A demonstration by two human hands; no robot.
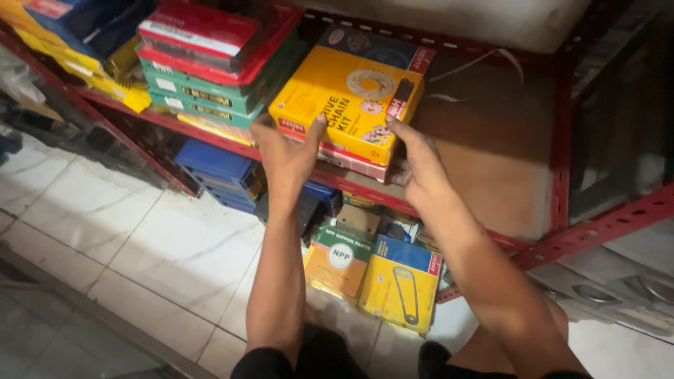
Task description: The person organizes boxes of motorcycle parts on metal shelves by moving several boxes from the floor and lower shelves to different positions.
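We see yellow box [351, 98] on red shelf [491, 140] beside green-red stack [210, 70]; left hand [284, 151] and right hand [414, 154] grip its near corners

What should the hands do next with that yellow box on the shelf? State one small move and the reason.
Probably slide the yellow box further back onto the shelf board. The left hand and right hand grip its near corners, it lies askew on a red box, and bare board lies behind.
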